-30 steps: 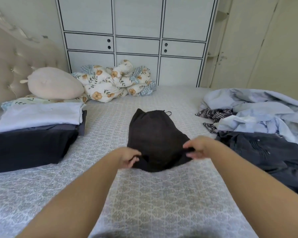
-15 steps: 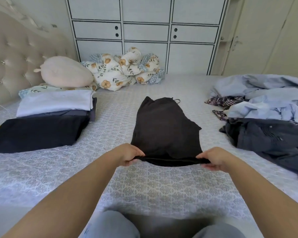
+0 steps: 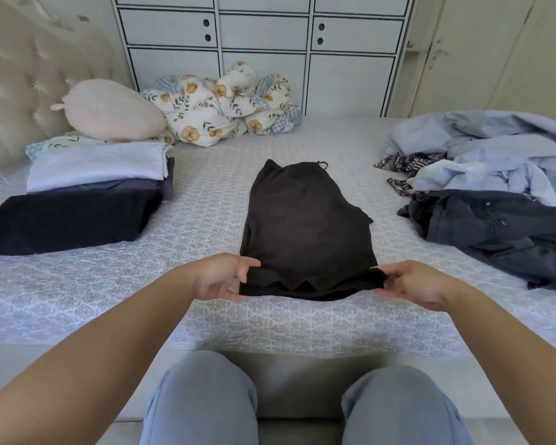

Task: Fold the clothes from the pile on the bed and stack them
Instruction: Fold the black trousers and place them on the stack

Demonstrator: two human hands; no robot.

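A dark brown garment [image 3: 305, 226] lies lengthwise on the patterned bed sheet [image 3: 206, 200], folded narrow. My left hand [image 3: 220, 276] pinches its near left corner and my right hand [image 3: 411, 282] pinches its near right corner, lifting the near hem slightly off the sheet. At the left a folded stack [image 3: 77, 194] holds a white piece on top, grey ones under it and a black piece in front. An unfolded pile [image 3: 495, 187] of light blue shirts, a dark patterned piece and a dark grey garment sits at the right.
A pink plush pillow [image 3: 109, 112] and a bundled floral quilt [image 3: 225, 107] lie at the far side, against the tufted headboard [image 3: 16, 91] and white cabinets [image 3: 264, 49]. My knees in grey trousers [image 3: 206, 403] meet the bed's near edge.
Both hands have drawn the garment's near hem towards me, stretching it longer and flatter. The view has tilted down, so my knees now show.
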